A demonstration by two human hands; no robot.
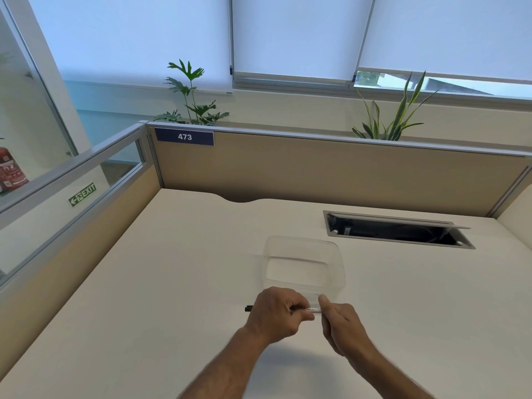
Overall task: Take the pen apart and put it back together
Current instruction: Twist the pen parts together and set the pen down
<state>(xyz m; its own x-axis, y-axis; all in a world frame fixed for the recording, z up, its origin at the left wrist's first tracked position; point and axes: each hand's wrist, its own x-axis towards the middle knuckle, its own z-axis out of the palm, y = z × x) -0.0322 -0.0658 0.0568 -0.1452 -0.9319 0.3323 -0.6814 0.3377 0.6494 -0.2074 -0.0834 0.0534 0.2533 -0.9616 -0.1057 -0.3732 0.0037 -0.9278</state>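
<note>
A slim pen (311,309) with a white barrel and a black end lies level between both hands, just above the desk. My left hand (277,313) curls around its left part, and the black tip pokes out past the knuckles on the left. My right hand (338,319) pinches the white right end with thumb and fingers. Most of the barrel is hidden inside the left fist.
A clear, empty plastic container (302,250) stands on the white desk (172,269) just behind the hands. An open cable hatch (397,231) is cut into the desk at back right. Beige partition walls close the desk at the back and left.
</note>
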